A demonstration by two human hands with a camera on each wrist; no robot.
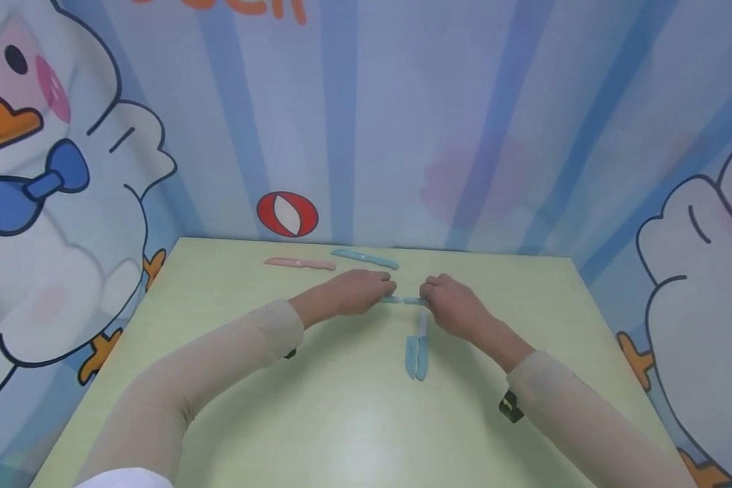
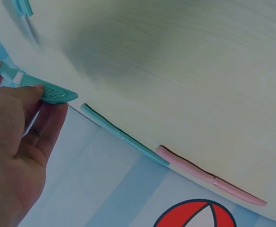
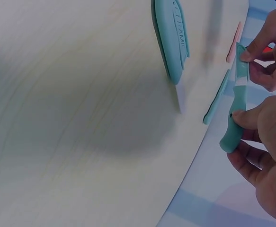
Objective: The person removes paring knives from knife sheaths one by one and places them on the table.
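Observation:
Near the back of the table, both hands hold a teal knife point(image 3: 235, 113) level above the surface. My left hand point(image 1: 358, 291) pinches its teal blade sheath point(image 2: 57, 93) between thumb and fingers. The handle is in my right hand point(image 1: 454, 305), gripped by thumb and fingertips. A short strip of white blade point(image 3: 242, 81) shows between sheath and handle. Closer to me lies another teal knife point(image 1: 423, 352) with its white blade bare, pointing away. Its loose sheath point(image 1: 411, 356) rests alongside the handle.
Along the far table edge lie a pink knife point(image 1: 299, 263) and a teal knife point(image 1: 366, 258), both appearing sheathed. Behind the pale yellow table point(image 1: 317, 420) rises a blue striped backdrop point(image 1: 390, 135) with cartoon ducks at the sides.

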